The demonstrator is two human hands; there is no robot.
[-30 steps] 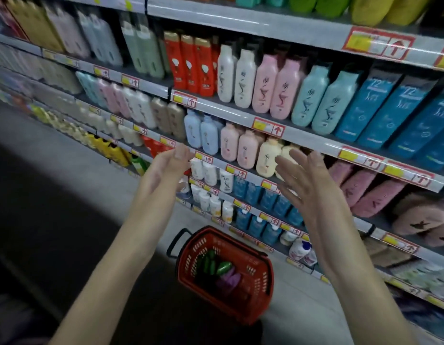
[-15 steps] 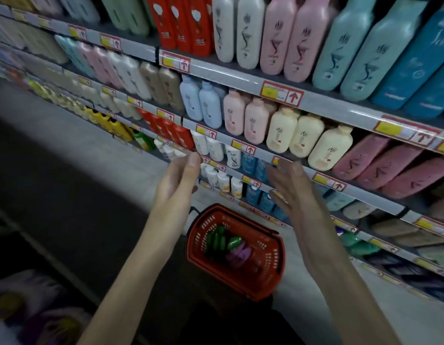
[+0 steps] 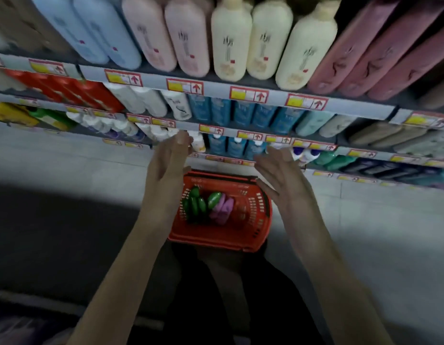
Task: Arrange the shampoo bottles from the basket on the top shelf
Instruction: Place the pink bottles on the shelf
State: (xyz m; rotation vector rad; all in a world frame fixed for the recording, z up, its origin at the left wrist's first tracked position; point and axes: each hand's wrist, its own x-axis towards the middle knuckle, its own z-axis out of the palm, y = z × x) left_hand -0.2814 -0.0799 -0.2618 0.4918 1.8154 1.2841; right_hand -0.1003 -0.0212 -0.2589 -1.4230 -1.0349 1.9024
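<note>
A red plastic basket (image 3: 255, 235) stands on the floor in front of the shelving, directly below me. Inside it lie several green shampoo bottles (image 3: 196, 204) on the left and purple bottles (image 3: 223, 210) beside them. My left hand (image 3: 167, 168) hovers over the basket's left rim with relaxed fingers and holds nothing. My right hand (image 3: 282, 180) hangs over the right rim, fingers spread and empty. The top shelf is out of frame.
Stocked shelves fill the upper view: blue, pink and cream bottles (image 3: 231, 43) on one level, red, white and blue bottles (image 3: 243, 113) below. Price-tag rails (image 3: 248, 94) jut out over the basket. Grey floor (image 3: 380, 227) lies to the right.
My view has tilted down and both hands have dropped from shelf height toward the basket, now flanking its rims. They remain empty.
</note>
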